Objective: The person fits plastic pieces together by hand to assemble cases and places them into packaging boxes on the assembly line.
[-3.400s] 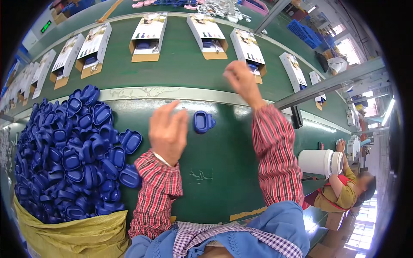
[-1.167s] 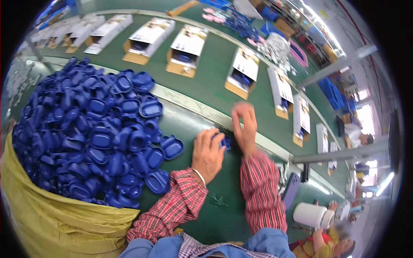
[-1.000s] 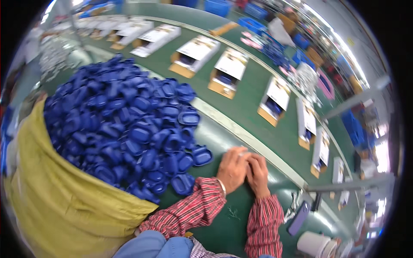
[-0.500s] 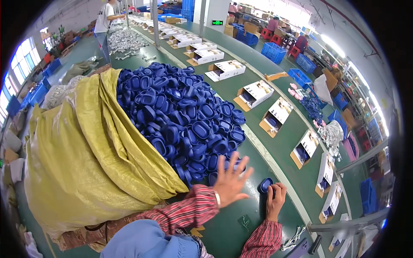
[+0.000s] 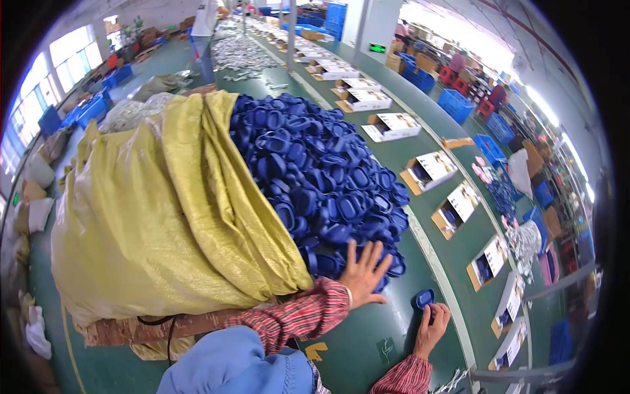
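Note:
My left hand (image 5: 365, 277) is open, its fingers spread over the near edge of a large heap of dark blue oval plastic cases (image 5: 328, 167). Whether its fingertips touch the pieces, I cannot tell. To the right, just above the green table, my right hand (image 5: 430, 329) has its fingertips closed on a single blue oval case (image 5: 425, 299) with a raised rim. A big yellow woven sack (image 5: 151, 217) lies left of the heap, its mouth opening onto it.
Along a curved green conveyor (image 5: 420, 217) on the right runs a row of open white boxes, one being a near box (image 5: 488, 262); several hold dark blue things. A metal rail (image 5: 441, 282) divides it from my table. Silvery pieces (image 5: 243, 56) cover the far end.
My view has turned left, so the scene sits farther right. My left hand has moved onto the edge of the heap. The right hand remains at the single case.

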A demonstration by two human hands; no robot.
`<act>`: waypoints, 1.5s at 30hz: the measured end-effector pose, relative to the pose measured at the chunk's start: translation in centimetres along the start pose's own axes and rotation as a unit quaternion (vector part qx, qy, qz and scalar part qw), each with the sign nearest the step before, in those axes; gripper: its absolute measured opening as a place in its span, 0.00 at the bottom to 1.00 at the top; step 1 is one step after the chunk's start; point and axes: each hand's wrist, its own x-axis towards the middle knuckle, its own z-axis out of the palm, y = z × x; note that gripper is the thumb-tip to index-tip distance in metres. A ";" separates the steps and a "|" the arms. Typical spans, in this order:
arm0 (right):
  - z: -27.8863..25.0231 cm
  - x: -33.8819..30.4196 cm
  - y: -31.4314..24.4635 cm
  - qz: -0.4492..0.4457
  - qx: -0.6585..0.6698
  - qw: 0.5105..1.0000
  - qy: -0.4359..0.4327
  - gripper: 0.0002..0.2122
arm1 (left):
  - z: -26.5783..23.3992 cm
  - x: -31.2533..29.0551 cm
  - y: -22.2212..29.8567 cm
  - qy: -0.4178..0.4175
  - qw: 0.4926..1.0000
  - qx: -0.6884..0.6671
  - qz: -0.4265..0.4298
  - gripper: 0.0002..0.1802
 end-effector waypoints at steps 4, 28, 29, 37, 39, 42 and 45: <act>0.1 -0.4 0.0 -0.024 -0.013 1.000 -0.009 0.05 | 1.2 0.5 2.4 0.029 0.997 -0.074 0.018 0.59; 2.5 -0.6 1.4 -0.087 0.008 0.996 0.035 0.14 | 2.9 5.5 6.1 0.160 0.951 -0.212 0.159 0.22; 2.3 -0.1 0.3 -0.072 0.023 0.997 0.022 0.13 | 3.2 5.5 5.4 0.175 0.953 -0.191 0.159 0.21; 1.4 -1.7 -0.4 -0.019 -0.029 0.996 0.079 0.13 | 4.4 4.8 6.7 0.121 0.954 -0.191 0.196 0.19; 1.7 -1.4 -0.8 -0.004 -0.031 0.996 0.087 0.14 | 4.4 4.9 6.7 0.116 0.956 -0.190 0.188 0.19; 2.5 -0.8 -0.8 0.017 -0.022 0.996 0.084 0.14 | 4.3 5.6 6.7 0.108 0.958 -0.193 0.183 0.19; 2.3 -0.9 -0.2 0.049 -0.048 0.993 0.097 0.12 | 4.5 6.0 7.9 0.100 0.950 -0.224 0.195 0.18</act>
